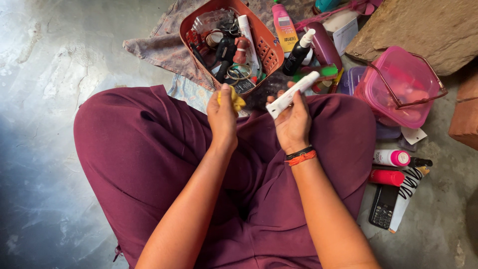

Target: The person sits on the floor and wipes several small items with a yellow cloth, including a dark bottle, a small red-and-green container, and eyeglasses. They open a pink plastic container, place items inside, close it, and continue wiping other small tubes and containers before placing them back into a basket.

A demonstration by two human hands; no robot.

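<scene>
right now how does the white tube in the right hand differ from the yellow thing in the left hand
The white tube is long, slim and stiff, and juts out past the right hand at a slant. The yellow cloth is soft and bunched, mostly hidden inside the left hand. The tube is pinched by the fingers; the cloth is balled in a fist. Both are held up over the lap.

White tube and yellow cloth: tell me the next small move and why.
Probably bring the yellow cloth in the left hand across to the white tube and wipe along it. The right hand holds the tube up at a tilt, clear of the orange basket, and the cloth is bunched a short gap away, not touching it.
</scene>
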